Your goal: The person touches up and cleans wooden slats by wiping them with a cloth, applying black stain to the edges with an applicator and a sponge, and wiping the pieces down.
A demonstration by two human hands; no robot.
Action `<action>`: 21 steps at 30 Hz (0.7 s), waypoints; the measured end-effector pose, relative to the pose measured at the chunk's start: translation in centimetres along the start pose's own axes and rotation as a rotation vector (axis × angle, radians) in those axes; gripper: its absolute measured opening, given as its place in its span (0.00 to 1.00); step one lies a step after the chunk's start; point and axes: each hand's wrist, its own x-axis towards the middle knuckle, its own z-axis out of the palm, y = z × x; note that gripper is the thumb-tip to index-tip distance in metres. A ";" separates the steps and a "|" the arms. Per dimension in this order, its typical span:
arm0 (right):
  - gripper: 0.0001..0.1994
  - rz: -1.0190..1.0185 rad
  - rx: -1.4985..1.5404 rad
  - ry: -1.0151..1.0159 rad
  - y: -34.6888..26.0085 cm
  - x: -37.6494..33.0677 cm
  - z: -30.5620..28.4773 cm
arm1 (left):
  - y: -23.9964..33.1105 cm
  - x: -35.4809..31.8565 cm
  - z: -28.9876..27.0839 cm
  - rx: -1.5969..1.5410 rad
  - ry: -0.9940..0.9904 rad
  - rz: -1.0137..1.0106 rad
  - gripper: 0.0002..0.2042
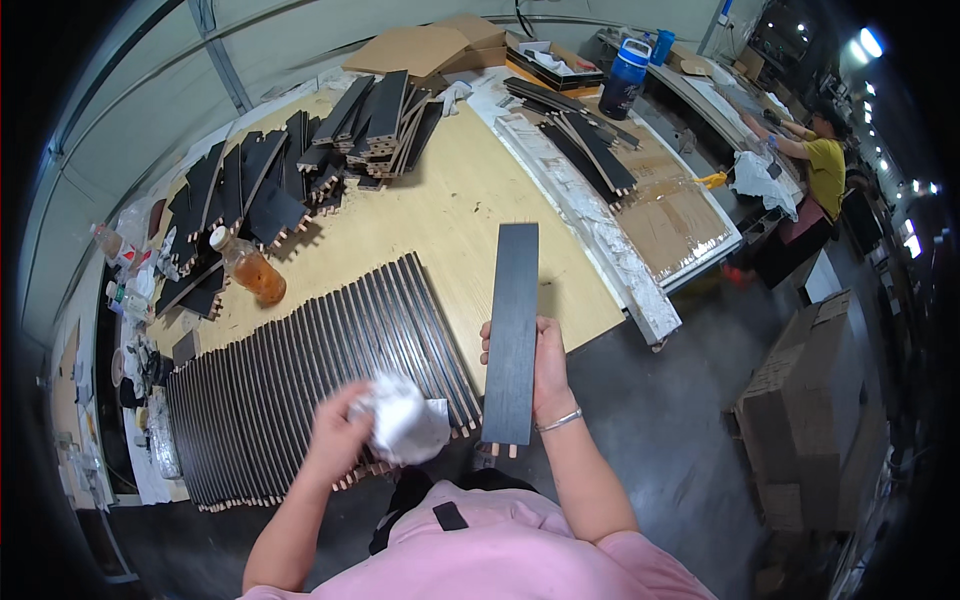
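My right hand [545,362] grips a long black wooden slat [513,330] upright, its fingers wrapped around the edges from behind. Two pale dowel pegs stick out of the slat's near end. In my left hand [341,428] is a crumpled white cloth [405,420], slightly blurred, held left of the slat and apart from it. Below and to the left of the cloth, a row of similar dark slats [290,385] stands on edge, packed side by side on the pale tabletop [455,210], with pegs along the near side.
Piles of black slats [385,115] lie at the far left, with more slats [590,150] on cardboard at the right. A bottle of amber liquid [250,266] stands behind the row. A blue jug [625,78] sits farther back. Another person [822,160] works at the right, beyond cardboard boxes [800,410].
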 end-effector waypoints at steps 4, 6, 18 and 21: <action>0.34 0.075 0.030 -0.092 1.6 0.2 1.3 | 6.6 3.0 3.8 0.055 0.038 0.368 0.34; 0.29 0.105 0.076 -0.154 2.9 0.2 0.7 | 11.4 3.9 7.4 0.521 -0.217 0.653 0.29; 0.32 0.325 -0.068 -0.164 3.7 -5.3 -1.4 | -1.2 9.8 -9.6 0.729 0.481 0.114 0.18; 0.24 -0.073 -0.610 0.008 1.5 -1.7 -6.4 | -1.5 5.3 -7.9 0.947 0.283 0.004 0.25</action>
